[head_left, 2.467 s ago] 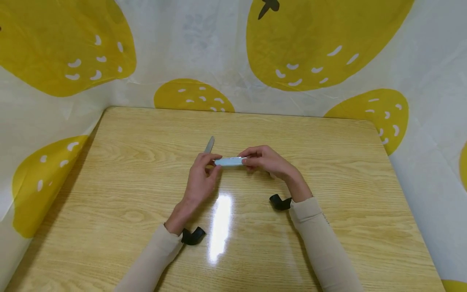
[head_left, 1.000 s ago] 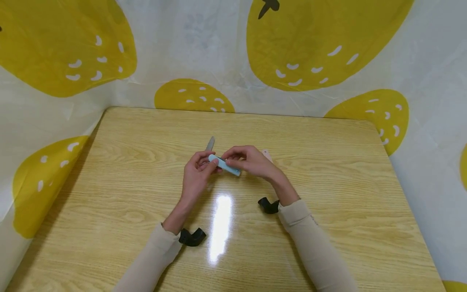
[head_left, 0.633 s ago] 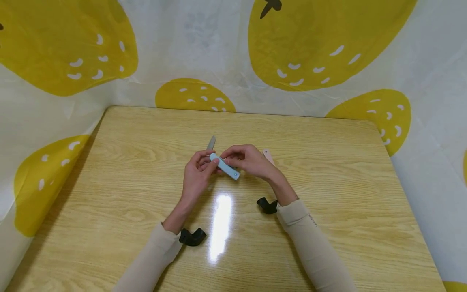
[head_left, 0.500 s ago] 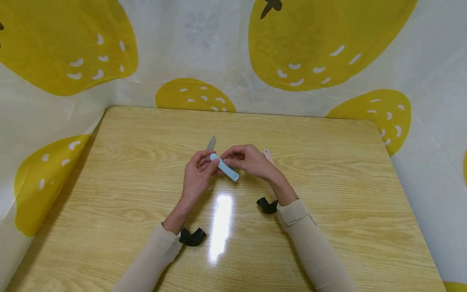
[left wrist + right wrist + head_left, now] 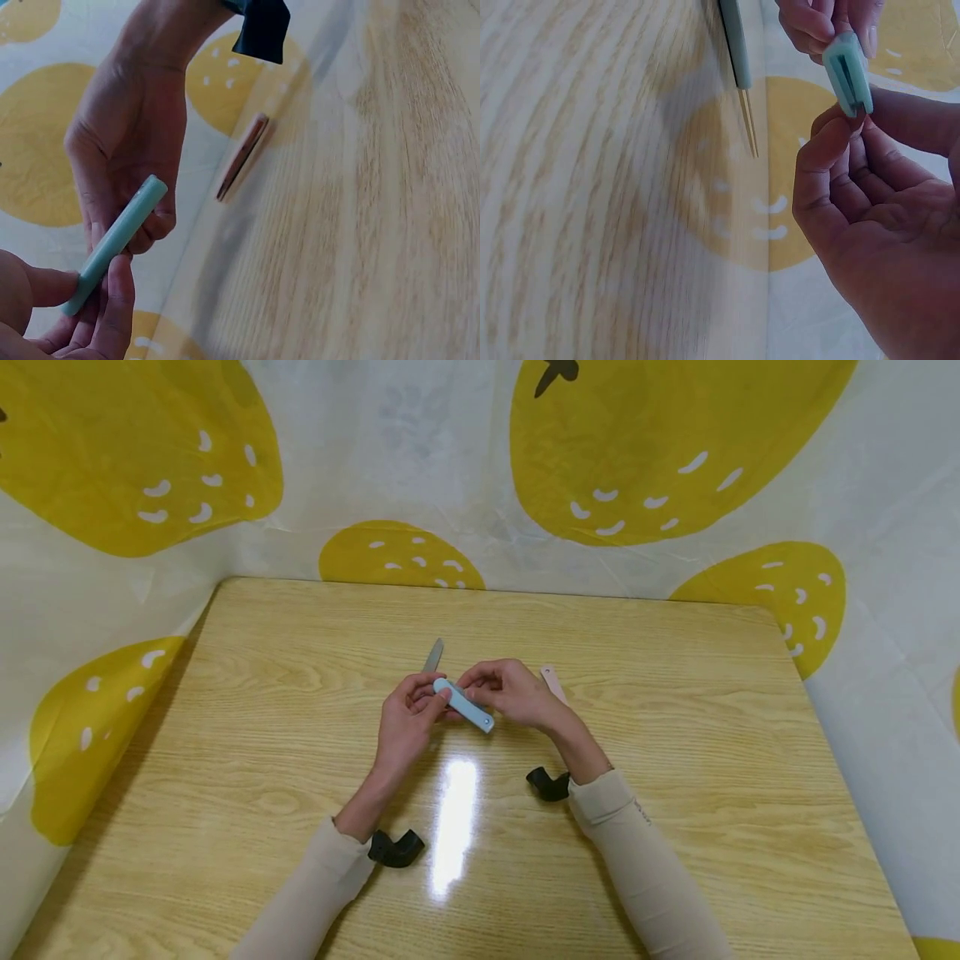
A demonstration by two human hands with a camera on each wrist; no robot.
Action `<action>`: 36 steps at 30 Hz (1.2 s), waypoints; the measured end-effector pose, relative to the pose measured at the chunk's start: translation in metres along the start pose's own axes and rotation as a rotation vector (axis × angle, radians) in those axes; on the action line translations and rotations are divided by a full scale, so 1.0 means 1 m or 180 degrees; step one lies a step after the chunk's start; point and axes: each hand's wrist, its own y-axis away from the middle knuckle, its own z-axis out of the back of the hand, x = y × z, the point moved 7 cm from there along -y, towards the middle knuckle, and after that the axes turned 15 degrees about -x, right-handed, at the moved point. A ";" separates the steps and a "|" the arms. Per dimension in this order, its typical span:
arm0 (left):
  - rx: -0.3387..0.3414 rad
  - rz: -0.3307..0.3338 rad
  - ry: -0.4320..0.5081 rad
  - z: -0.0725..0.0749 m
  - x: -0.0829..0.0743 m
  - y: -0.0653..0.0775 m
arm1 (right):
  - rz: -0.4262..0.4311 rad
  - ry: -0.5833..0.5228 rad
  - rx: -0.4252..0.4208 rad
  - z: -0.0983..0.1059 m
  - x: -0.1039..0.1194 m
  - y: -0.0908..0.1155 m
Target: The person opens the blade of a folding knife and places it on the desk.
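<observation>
A mint-blue folding knife [image 5: 465,707] hangs tilted over the table between both hands. My left hand [image 5: 405,720] pinches it near its far rounded end, thumb on top. The fingertips of my right hand [image 5: 527,695] pinch it along its far side. In the right wrist view a long slot runs along the knife [image 5: 849,75], with a dark strip inside; the left wrist view shows its smooth back. Beyond my left hand lies a second knife, its grey blade [image 5: 433,656] out; its green-grey handle [image 5: 736,45] shows in the right wrist view.
A pink folded knife [image 5: 553,683] lies on the wooden table [image 5: 675,710], partly behind my right wrist. Black curved mounts [image 5: 397,848] sit at both cuffs. A patterned sheet [image 5: 420,460] stands along the table's back and sides.
The folding knife has turned from nearly level to slanting, its right end now nearer me. My right hand has shifted left along it, uncovering the pink knife. Over the last half second little moves.
</observation>
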 end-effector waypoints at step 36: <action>-0.0058 -0.0083 -0.0046 0.003 0.000 0.000 | 0.0131 -0.0180 -0.0177 0.003 0.002 -0.001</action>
